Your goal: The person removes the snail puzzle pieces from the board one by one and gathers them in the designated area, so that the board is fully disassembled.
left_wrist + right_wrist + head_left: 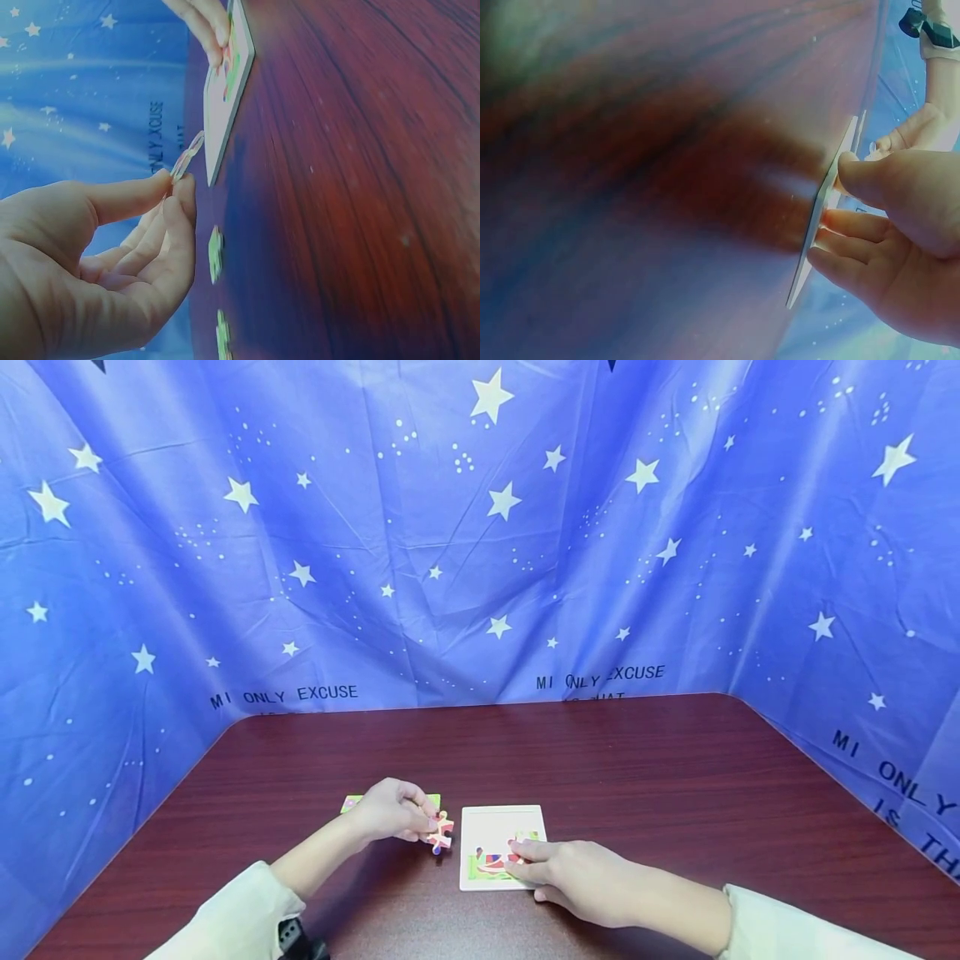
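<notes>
Puzzle piece (441,835), small, flat and knobbed, is pinched between thumb and fingertips of the left hand (392,810), near the left side of a white tray (486,827). The right hand (588,878), fingers mostly extended, rests its fingertips on the partly assembled picture (482,867) inside; no grip shows. That narrow pinch could let the piece slip or twist. Sideways pressure from the right fingers might slide the laid pieces apart, since much of the tray is bare. Colourful loose pieces (350,804) lie beyond the left hand. The tray is smooth, square and low-rimmed; the table (645,777) is glossy, dark red and wood-grained; creased blue star-printed cloth (420,527) hangs behind.
</notes>
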`<state>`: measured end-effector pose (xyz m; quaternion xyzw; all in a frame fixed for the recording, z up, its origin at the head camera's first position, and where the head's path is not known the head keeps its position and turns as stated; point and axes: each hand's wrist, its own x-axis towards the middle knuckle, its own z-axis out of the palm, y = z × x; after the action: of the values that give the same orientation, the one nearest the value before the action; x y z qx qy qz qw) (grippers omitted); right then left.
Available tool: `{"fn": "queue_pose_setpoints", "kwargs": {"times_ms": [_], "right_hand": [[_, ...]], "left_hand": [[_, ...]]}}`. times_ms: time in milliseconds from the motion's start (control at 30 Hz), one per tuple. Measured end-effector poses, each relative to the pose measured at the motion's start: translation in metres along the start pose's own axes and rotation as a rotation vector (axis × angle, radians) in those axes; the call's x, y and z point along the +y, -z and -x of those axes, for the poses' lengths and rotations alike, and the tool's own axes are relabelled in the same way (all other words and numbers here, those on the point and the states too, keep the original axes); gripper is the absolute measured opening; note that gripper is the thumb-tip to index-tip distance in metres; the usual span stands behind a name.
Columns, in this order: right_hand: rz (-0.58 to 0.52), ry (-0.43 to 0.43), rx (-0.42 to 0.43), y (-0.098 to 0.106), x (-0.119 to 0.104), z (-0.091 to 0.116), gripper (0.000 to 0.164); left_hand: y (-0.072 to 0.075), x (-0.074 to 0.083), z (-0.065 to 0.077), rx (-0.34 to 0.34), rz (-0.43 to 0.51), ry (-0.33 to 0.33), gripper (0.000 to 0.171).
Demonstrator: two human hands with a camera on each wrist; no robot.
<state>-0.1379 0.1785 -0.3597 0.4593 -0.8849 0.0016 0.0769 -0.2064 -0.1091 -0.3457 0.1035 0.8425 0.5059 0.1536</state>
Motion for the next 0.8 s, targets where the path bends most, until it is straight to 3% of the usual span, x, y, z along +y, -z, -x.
{"fn": "queue_pose_setpoints", "kwargs": {"times_ms": [400,600,800], "right_hand": [[-0.095,-0.022,-0.031,-0.001,0.001,0.003,0.04],[-0.11,-0.037,-0.052,-0.003,0.001,0.002,0.045],[-0.094,-0.059,-0.044,-0.004,0.002,-0.001,0.046]], "left_hand": [[0.03,-0.028,0.01,0.035,0.011,0.027,0.018],[0.045,-0.038,0.018,0.106,-0.012,0.057,0.018],[0.047,-0.041,0.022,0.178,-0.065,0.048,0.017]]}}
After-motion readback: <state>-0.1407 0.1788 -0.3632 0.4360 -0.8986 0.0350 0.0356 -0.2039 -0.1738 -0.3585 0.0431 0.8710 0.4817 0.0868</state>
